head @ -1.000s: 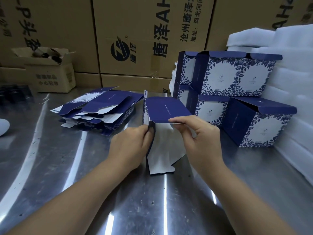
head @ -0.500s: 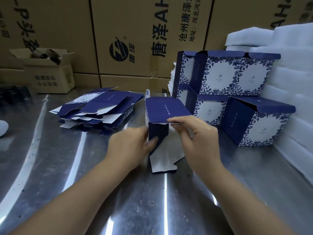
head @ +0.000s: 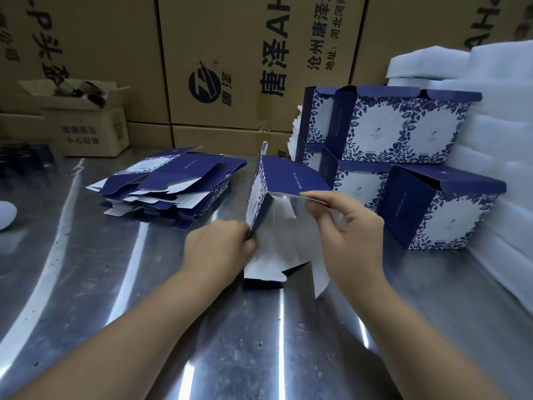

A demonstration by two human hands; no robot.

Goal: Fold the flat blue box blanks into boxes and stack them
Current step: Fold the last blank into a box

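Flat blue box blanks [head: 170, 183] are in a messy fanned-out pile on the steel table [head: 86, 284], left of centre, a few showing their white undersides. Back left of the pile there's a small open carton [head: 86, 131] with some dark stuff in it that I can't make out. A wall of big cardboard cartons [head: 230, 53] with printed lettering runs along the back.

The left hand [head: 219, 246] is in the middle, fingers curled and pinching the lower corner of the half-folded box [head: 291, 180] by its patterned side panel. The box is held up just above the table between both hands. Its plain blue panel faces up and its white inner flaps hang down, with the lowest one looking like it reaches the tabletop.

The right hand [head: 352, 235] pinches the near edge of that blue panel between thumb and fingertips.

Right of that are the finished boxes [head: 403, 131], stacked two rows high against the back with the floral fronts facing out. One lone box [head: 441, 215] sits in front of the stack, lid flap ajar. White foam sheets [head: 490, 140] are piled up along the far right edge, touching the stack.
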